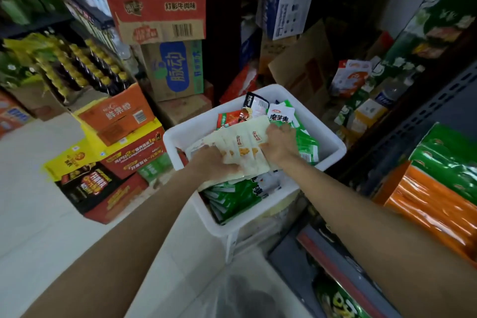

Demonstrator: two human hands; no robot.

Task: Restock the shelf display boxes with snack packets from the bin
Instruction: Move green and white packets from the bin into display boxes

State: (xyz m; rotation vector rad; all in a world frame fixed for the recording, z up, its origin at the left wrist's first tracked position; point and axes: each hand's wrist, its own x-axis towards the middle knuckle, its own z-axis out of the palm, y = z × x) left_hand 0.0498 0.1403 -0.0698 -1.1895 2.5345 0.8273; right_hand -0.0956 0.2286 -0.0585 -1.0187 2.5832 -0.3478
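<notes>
My left hand [214,160] and right hand [280,143] both clutch the fan of pale packets [242,148] inside the white bin [333,147]; its long axis runs seven to one o'clock; display boxes [433,204] lie at three o'clock, nearer my right.

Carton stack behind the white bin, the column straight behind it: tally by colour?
Red-printed carton, on top: 1
Blue-and-green carton, in the middle: 1
Plain brown carton, at the bottom, partly hidden by the bin: 1
Total: 3
</notes>
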